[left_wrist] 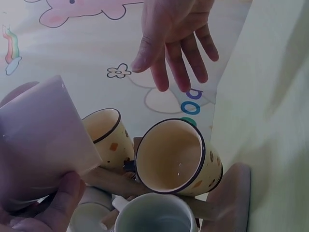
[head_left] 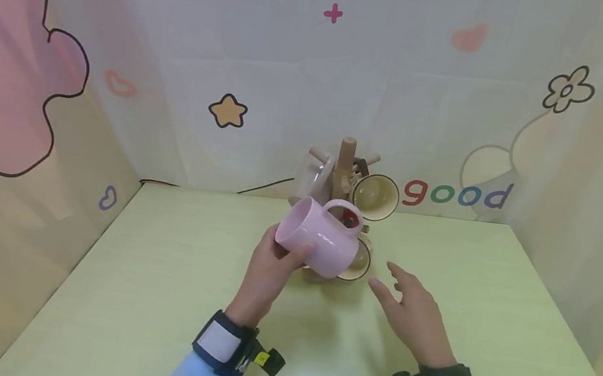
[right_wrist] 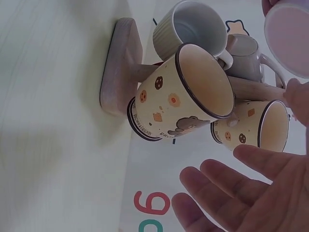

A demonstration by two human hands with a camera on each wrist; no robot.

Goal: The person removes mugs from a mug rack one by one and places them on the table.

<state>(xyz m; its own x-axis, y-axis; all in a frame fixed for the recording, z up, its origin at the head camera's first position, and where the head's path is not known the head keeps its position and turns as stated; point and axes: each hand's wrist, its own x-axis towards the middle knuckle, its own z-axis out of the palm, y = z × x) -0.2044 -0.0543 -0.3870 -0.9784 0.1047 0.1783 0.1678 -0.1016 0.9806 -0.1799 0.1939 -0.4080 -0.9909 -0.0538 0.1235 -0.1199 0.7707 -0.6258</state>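
My left hand (head_left: 266, 272) grips a glossy pink mug (head_left: 325, 242) by its body. The mug is tilted, its mouth to the left and its handle on top, in front of a wooden mug tree (head_left: 345, 163). In the left wrist view the thumb (left_wrist: 65, 200) presses against the mug's side. To the right, my right hand (head_left: 414, 317) hovers with fingers spread, holding nothing. Nearest to it on the tree are a lower cream mug (right_wrist: 166, 99) with a dark rim and bear print, and an upper cream mug (right_wrist: 253, 126).
A white ribbed mug (right_wrist: 186, 31) and a greyish mug (right_wrist: 244, 53) also hang on the tree. Its flat wooden base (right_wrist: 118, 72) stands on the pale green table (head_left: 169, 299). A printed cloth backdrop (head_left: 277, 44) rises behind the table.
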